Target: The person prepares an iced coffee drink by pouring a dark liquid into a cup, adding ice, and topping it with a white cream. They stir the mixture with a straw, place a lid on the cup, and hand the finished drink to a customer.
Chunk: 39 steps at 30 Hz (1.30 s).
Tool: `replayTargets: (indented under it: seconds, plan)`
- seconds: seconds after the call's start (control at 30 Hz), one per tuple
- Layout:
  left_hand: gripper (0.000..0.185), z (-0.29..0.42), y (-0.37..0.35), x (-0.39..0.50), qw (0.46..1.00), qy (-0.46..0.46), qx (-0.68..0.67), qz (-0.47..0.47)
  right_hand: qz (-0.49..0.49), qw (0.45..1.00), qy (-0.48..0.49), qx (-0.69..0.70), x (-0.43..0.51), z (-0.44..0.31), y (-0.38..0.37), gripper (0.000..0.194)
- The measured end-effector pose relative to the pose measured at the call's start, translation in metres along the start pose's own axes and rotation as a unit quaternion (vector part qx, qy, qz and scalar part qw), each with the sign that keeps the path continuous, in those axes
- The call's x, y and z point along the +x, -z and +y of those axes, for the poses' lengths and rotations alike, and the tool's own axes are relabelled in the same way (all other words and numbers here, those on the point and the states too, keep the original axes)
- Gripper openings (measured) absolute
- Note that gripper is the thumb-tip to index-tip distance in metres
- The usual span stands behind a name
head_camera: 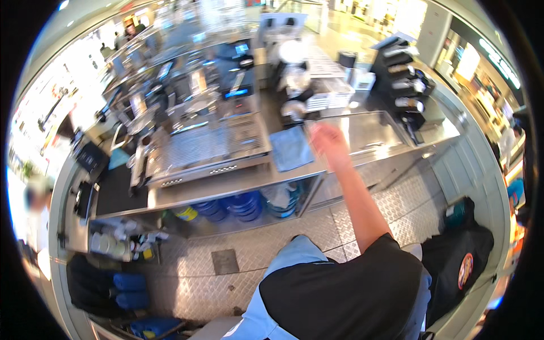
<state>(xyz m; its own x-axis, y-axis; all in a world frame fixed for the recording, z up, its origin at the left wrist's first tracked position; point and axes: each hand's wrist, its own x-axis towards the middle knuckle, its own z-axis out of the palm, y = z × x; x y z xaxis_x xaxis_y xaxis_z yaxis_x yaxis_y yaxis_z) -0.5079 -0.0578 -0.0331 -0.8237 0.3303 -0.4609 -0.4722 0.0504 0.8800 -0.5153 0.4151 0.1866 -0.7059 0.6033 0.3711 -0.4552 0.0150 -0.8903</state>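
My right hand [328,138] reaches out over the steel counter, blurred, so its fingers and anything between them are unclear. Just left of it lies a folded blue cloth [291,148] near the counter edge. A recessed steel basin or tray [369,129] is on the hand's right. Beyond the hand stands what looks like a coffee grinder [294,80], also blurred. To the left, an espresso machine [199,91] extends over a slatted drip tray [204,142]. My left hand is out of view.
Large blue water bottles [243,206] stand under the counter. A black rack [395,80] holds several stacked items at the back right. A black mat [123,191] lies on the left counter. Something covered in black cloth [454,259] stands at right on the metal floor [331,221].
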Motion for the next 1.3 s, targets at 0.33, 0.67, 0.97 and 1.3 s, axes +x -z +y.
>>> replayTargets:
  seconds: [0.33, 0.67, 0.97, 1.3]
  plan:
    - [0.036, 0.022, -0.269, 0.12, 0.962, -0.004, 0.231, -0.146, 0.257, 0.867, -0.093, -0.417, 0.219, 0.053, 0.439, 0.016]
    - [0.034, -0.002, -0.4, 0.139, 0.913, 0.071, 0.397, -0.058, 0.115, 0.718, 0.053, -0.685, 0.393, 0.15, 0.591, 0.03]
    - [0.033, -0.002, -0.414, 0.115, 0.886, 0.063, 0.458, -0.039, -0.025, 0.729, 0.057, -0.682, 0.405, 0.136, 0.61, 0.009]
    - [0.066, 0.072, -0.542, 0.103, 0.824, -0.333, 0.443, -0.118, -0.143, 0.707, 0.186, -0.667, 0.234, 0.012, 0.5, 0.009]
